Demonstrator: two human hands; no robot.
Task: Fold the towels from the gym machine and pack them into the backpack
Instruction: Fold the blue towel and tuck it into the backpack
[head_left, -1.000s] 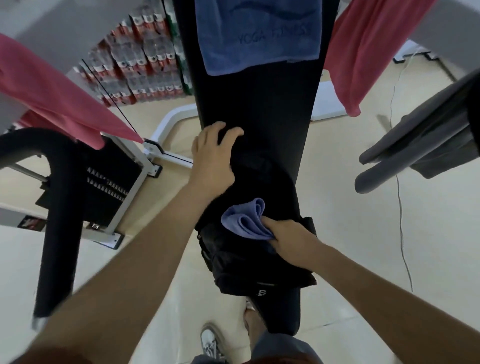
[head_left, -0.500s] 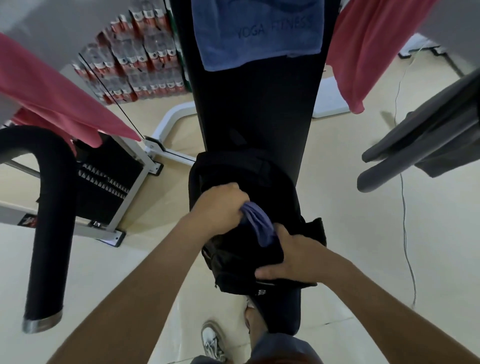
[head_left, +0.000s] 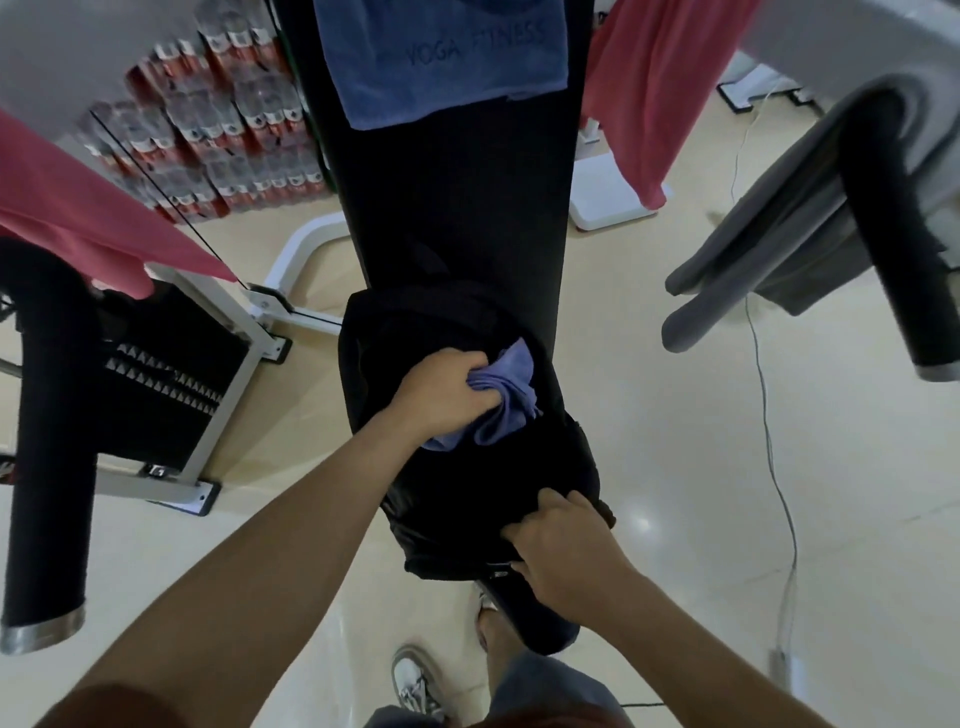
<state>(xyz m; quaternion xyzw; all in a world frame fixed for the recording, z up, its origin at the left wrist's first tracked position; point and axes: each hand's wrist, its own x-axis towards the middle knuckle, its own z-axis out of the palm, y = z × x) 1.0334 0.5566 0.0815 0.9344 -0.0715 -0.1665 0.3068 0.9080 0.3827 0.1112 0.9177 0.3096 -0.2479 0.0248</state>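
A black backpack lies on the near end of a long black bench pad. My left hand is closed on a bunched lavender towel at the backpack's open top. My right hand grips the backpack's near edge. A blue towel printed "YOGA FITNESS" hangs over the far end of the bench. Pink towels hang at the left and upper right. A grey towel is draped over the right handle.
Black padded machine arms stand at the left and right. A white frame with a weight stack is on the left. Packs of bottles are stacked behind. A cable runs across the floor at right. My shoe is below.
The lavender towel passed from my right hand to my left, which came back from the backpack's far top. My right hand dropped to the backpack's near edge.
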